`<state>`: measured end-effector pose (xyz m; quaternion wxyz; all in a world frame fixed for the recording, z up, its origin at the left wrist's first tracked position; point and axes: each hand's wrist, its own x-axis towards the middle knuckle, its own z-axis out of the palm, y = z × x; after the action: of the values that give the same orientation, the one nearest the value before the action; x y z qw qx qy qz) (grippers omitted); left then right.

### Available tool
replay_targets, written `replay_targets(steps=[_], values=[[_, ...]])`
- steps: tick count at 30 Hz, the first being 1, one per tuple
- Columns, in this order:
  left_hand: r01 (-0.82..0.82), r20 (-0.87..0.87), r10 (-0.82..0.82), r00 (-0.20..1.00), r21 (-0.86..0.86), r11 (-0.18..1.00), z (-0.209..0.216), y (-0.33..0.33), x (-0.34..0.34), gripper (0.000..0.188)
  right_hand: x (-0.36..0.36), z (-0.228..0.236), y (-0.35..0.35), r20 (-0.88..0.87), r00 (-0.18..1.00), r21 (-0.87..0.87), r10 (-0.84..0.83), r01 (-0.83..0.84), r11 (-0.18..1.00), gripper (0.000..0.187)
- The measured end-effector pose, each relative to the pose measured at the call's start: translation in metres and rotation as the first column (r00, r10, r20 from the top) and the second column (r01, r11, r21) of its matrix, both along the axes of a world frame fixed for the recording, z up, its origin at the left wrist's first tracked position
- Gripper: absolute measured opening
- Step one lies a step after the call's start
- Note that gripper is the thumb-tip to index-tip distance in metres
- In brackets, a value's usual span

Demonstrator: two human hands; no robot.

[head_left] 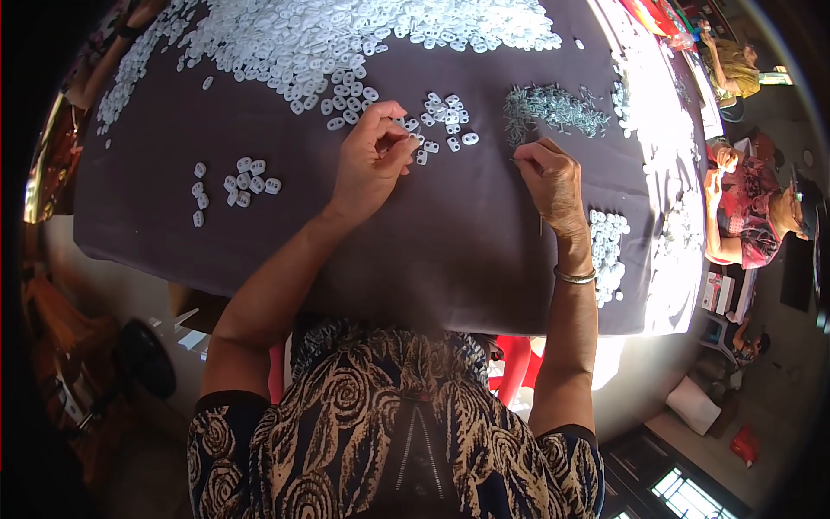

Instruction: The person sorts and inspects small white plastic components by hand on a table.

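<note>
My left hand (367, 164) is raised over the dark tablecloth, its thumb and fingers pinched around what appears to be a small white plastic piece, mostly hidden by the fingertips. Just beyond it lies a loose cluster of white two-holed oval pieces (446, 111). My right hand (552, 177), with a bangle on the wrist, is closed in a pinch at the near edge of a pile of small thin grey metal pins (558, 108). Whatever sits between the right fingertips is too small to make out.
A large heap of white pieces (285, 39) covers the far side of the dark tablecloth (467, 242). Smaller groups lie at left (245, 182) and right (608, 251). Another person's arm (95, 69) reaches in at far left; other people (752, 199) sit at right.
</note>
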<state>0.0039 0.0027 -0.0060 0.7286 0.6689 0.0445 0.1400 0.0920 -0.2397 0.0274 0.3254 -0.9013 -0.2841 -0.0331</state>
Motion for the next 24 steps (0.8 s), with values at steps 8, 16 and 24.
replay_targets(steps=[8,16,24], values=[[-0.002,-0.012,0.001,1.0,-0.021,1.0,0.001,0.003,0.0,0.031,-0.003,0.011,-0.003,0.073,0.991,-0.131,0.116,-0.105,0.986,0.007],[-0.065,0.008,0.067,0.998,-0.116,0.991,0.001,0.015,0.004,0.03,-0.001,0.028,0.0,0.2,0.968,-0.3,0.155,-0.09,0.95,0.005],[-0.111,0.02,0.114,0.993,-0.09,0.99,-0.001,0.017,0.007,0.032,0.001,0.016,0.05,-0.045,0.989,0.078,0.144,-0.14,0.987,0.013]])
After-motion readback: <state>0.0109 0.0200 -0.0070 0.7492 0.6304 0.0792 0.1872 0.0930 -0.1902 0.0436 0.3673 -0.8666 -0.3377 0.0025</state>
